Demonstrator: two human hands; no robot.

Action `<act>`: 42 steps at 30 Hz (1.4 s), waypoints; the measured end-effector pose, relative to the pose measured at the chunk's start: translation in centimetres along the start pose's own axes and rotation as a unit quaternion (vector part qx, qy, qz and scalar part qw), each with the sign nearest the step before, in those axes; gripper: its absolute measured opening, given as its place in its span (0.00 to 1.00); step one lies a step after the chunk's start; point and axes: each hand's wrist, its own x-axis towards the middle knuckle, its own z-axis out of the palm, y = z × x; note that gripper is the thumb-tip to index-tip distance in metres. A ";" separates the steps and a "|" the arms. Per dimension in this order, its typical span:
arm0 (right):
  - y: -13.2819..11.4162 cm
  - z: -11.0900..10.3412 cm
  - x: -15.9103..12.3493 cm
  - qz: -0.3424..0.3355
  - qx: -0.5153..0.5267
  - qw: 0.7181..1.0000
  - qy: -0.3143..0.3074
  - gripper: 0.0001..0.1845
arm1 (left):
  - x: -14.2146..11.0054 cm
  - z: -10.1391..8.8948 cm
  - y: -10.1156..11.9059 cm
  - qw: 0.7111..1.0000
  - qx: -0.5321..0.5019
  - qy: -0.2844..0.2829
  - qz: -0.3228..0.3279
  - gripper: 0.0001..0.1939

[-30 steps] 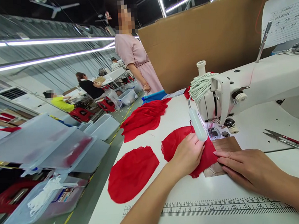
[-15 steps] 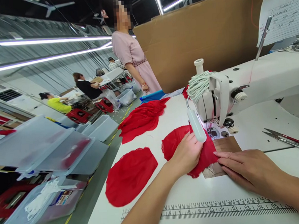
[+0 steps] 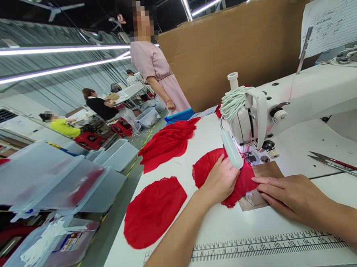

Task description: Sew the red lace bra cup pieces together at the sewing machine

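Red cloth (image 3: 205, 166) lay spread on the table (image 3: 120, 262), well in from its left edge, with its far side close by the needle plate (image 3: 252, 158) of the white sewing machine (image 3: 315, 97). The left hand (image 3: 220, 180) rested on top of the cloth, fingers bent and drawn together, pointing away from the table's near edge; the lamp (image 3: 232, 148) stood in front of their tips, so whether they pinched the fabric or merely pressed it could not be told. The right hand (image 3: 286, 193) lay palm down, fingers nearly straight and close together, tips at the cloth's right-hand border over a brown patch (image 3: 270, 170); it gripped nothing that showed.

From that arrangement, the step in hand looked like lining up and guiding the cloth's border for stitching. The next move seemed to call for light, even pressure: the right steering the border across the patch, the left holding the fabric flat, both well away from the needle.

Toward the table's left edge lay a second red piece (image 3: 154, 213), flat, and beyond it a rumpled red heap (image 3: 168, 142). A printed ruler (image 3: 264, 246) ran along the near edge, and scissors (image 3: 337, 163) lay beyond the right hand.
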 end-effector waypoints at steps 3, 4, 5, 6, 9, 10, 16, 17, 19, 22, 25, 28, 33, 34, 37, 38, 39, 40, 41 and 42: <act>0.1 0.4 -0.4 0.007 -0.002 1.000 -0.003 0.17 | -0.1 0.2 -0.3 1.000 0.001 0.009 0.010 0.20; 0.1 0.6 -0.5 0.011 -0.002 1.000 -0.002 0.17 | -0.1 0.3 -0.4 1.000 0.003 0.010 0.014 0.21; 0.1 0.8 -0.6 0.017 -0.001 1.000 0.001 0.18 | -0.2 0.4 -0.5 1.000 0.005 0.010 0.017 0.21; 0.1 1.0 -0.7 0.022 -0.001 1.000 0.007 0.18 | -0.2 0.5 -0.5 1.000 0.007 0.009 0.018 0.22; 0.1 1.5 -1.0 0.031 -0.003 0.999 0.016 0.17 | -0.4 0.6 -0.7 1.000 0.013 0.001 0.018 0.24; 0.1 1.6 -1.1 0.030 -0.003 0.999 0.015 0.17 | -0.4 0.6 -0.6 1.000 0.015 0.000 0.017 0.24; 0.2 2.2 -1.5 0.038 0.002 0.999 0.008 0.18 | -0.4 0.5 -0.5 0.999 0.026 -0.006 0.022 0.27; 0.2 2.2 -1.5 0.039 0.003 0.999 0.006 0.18 | -0.4 0.5 -0.5 0.999 0.025 -0.004 0.023 0.28; 0.2 2.2 -1.6 0.041 0.007 0.999 -0.001 0.18 | -0.4 0.6 -0.6 0.999 0.025 -0.001 0.025 0.28; 0.2 2.0 -1.6 0.044 0.009 0.999 -0.009 0.18 | -0.4 0.7 -0.7 0.999 0.029 -0.001 0.024 0.27; 0.3 2.0 -1.5 0.043 0.012 0.999 -0.005 0.18 | -0.3 0.8 -0.7 0.999 0.035 -0.005 0.020 0.27; 0.3 2.0 -1.4 0.044 0.009 0.999 -0.007 0.19 | -0.3 1.0 -0.7 0.999 0.045 -0.005 0.011 0.25; 0.4 1.6 -0.9 0.049 -0.011 0.999 -0.010 0.17 | 0.2 1.0 -0.6 0.997 0.068 0.021 -0.006 0.22; 0.4 1.4 -0.7 0.047 -0.016 0.999 -0.016 0.18 | 0.3 0.9 -0.5 0.997 0.069 0.035 -0.006 0.20; 0.4 0.9 -0.2 0.045 -0.019 0.998 -0.033 0.20 | 0.6 0.1 0.0 0.998 0.032 0.057 0.009 0.17; 0.5 0.8 0.0 0.049 -0.016 0.998 -0.032 0.20 | 0.6 -0.2 0.3 0.999 0.008 0.049 0.019 0.17; 0.5 0.7 0.0 0.051 -0.012 0.998 -0.030 0.20 | 0.5 -0.5 0.5 0.999 -0.015 0.034 0.027 0.16; 0.6 0.6 0.0 0.054 -0.006 0.998 -0.020 0.20 | 0.3 -0.7 0.8 0.999 -0.033 0.018 0.031 0.16; 0.6 0.6 0.0 0.054 0.000 0.998 -0.010 0.20 | 0.2 -0.9 1.0 0.998 -0.046 0.004 0.033 0.17; 0.7 0.5 -0.1 0.052 0.004 0.999 0.002 0.19 | 0.1 -1.1 1.2 0.998 -0.053 -0.007 0.033 0.17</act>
